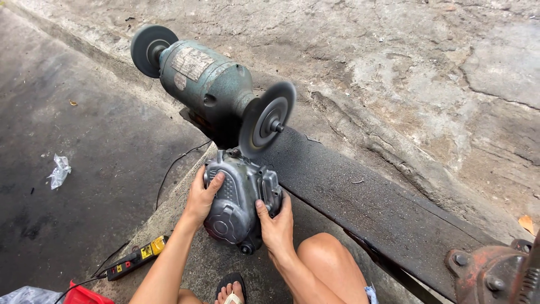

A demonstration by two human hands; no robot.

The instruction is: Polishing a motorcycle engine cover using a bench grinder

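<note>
1. Holding a grey metal engine casing (239,202) up to the right-hand wheel (266,119) of a green bench grinder (205,79), both hands clamp it from the sides: the left hand (201,197) has its fingers curled over the casing's left flank, the right hand (275,225) has its thumb pressed on the lower front and its fingers wrapped behind the right edge. Each grip is closed firmly on the casing.
2. Progress, as a judgement: the casing's top end sits right at the wheel's lower rim (contact itself is too fine to confirm). Most of the surface between the two grips looks dull and dark, so much of the working appears left to do.
3. Orientation: the casing's long axis runs from below the grips, near the person's knees, up and away to the wheel. Its domed, ribbed face points up toward the camera; its narrower upper end points at the wheel.
4. Beyond the grips, the grinder stands on a dark plank (360,197) across the concrete floor (439,84).
</note>
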